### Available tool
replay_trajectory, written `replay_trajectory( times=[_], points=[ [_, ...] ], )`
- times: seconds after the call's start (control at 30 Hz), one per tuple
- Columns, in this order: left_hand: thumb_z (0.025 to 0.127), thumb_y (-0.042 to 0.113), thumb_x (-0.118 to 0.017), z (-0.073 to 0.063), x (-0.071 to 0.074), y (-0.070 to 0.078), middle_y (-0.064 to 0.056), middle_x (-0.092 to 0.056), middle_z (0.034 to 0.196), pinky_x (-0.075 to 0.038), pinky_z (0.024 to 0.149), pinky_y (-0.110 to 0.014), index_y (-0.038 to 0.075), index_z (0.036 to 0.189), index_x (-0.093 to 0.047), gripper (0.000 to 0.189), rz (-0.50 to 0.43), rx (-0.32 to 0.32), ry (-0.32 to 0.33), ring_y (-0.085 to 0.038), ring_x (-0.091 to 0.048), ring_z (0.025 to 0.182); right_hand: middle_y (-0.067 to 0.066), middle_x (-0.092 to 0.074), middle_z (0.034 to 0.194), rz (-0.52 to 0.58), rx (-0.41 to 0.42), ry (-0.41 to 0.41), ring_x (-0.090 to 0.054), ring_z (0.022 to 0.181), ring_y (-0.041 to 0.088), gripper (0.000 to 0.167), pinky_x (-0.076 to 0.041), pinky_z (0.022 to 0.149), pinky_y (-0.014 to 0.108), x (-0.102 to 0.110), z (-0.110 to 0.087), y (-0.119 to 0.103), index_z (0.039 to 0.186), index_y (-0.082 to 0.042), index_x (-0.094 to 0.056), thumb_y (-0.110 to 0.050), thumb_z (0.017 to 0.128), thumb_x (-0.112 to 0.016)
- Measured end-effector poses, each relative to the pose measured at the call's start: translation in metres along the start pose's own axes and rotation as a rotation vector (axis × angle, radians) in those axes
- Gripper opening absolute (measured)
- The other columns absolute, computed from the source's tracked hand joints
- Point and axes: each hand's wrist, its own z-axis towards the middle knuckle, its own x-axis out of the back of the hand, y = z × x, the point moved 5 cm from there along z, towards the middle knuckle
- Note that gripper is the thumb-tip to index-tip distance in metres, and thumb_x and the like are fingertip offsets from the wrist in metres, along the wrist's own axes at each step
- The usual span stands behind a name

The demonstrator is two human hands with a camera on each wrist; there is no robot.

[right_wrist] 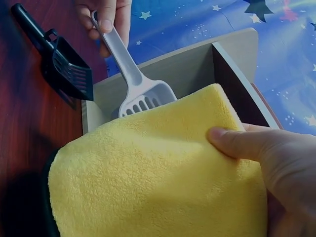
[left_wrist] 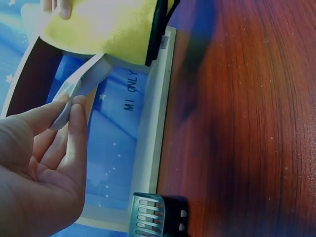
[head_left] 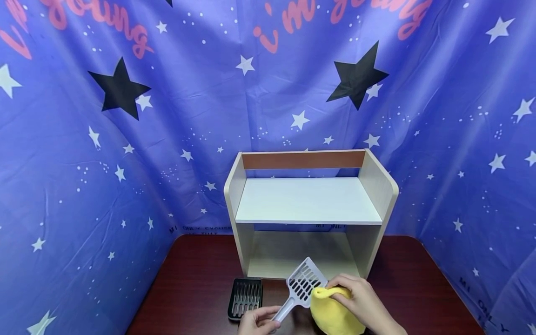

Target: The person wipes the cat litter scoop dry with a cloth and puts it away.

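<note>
My left hand (head_left: 258, 321) pinches the handle end of a light grey slotted litter scoop (head_left: 307, 280), raised above the table with its head pointing away from me. In the left wrist view thumb and fingertips close on the handle. My right hand (head_left: 361, 298) grips the folded upper edge of a yellow plush cloth (head_left: 335, 314) with dark edging, thumb on the near face. The cloth hangs at the right side of the scoop's head and hides part of it in the right wrist view (right_wrist: 158, 168). A black slotted scoop (head_left: 245, 298) lies on the table left of the grey one.
Behind my hands, a two-tier wooden shelf (head_left: 307, 201) stands on the dark red table (head_left: 184, 284). A blue curtain (head_left: 201, 116) with stars and lettering surrounds the table at the back and both sides.
</note>
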Motion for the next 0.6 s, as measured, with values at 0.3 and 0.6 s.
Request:
replay_trajectory(
  times=[0.3, 0.6],
  points=[
    [0.084, 0.007, -0.075, -0.006, -0.006, 0.008, -0.023, -0.075, 0.090, -0.048, 0.058, -0.012, -0.007, 0.114, -0.070, 0.033, 0.145, 0.055, 0.014, 0.002, -0.064, 0.069, -0.020, -0.069, 0.087, -0.124, -0.008, -0.018, -0.066, 0.083, 0.002, 0.035, -0.049, 0.076, 0.012, -0.020, 0.009, 0.004, 0.085, -0.029, -0.071, -0.005, 0.065, -0.087],
    [0.084, 0.007, -0.076, -0.006, -0.008, 0.012, -0.019, -0.075, 0.085, -0.049, 0.057, -0.013, -0.004, 0.112, -0.073, 0.030, 0.183, 0.064, 0.003, 0.000, -0.063, 0.067, -0.017, -0.066, 0.083, -0.216, -0.105, -0.008, -0.057, 0.079, -0.004, 0.036, -0.046, 0.063, 0.019, -0.034, 0.012, 0.005, 0.080, -0.027, -0.065, -0.006, 0.064, -0.089]
  ],
)
